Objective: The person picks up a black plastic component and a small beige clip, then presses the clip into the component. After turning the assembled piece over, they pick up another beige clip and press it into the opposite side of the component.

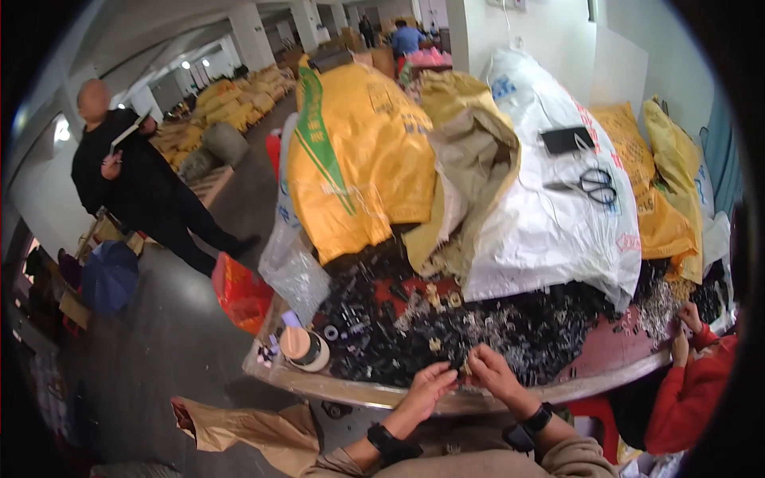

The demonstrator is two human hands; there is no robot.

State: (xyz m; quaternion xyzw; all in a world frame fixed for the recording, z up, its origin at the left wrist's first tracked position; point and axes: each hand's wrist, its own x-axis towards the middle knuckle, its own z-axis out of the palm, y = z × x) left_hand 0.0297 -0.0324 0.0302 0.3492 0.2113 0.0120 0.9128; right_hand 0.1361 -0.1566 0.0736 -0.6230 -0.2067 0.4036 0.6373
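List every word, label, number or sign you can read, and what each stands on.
Printed words are not copied out here; this is where they stand.
Yellow sack: pale characters on green, dark print to the right.
White sack: blue and red print, partly blurred.
Orange sack: dark print, too small to read.

Grey floor (171,319) ran back past white square pillars (250,36); small lights (185,64) glowed upper left; white wall (550,48) stood upper right, teal curtain (722,167) hung at right edge.
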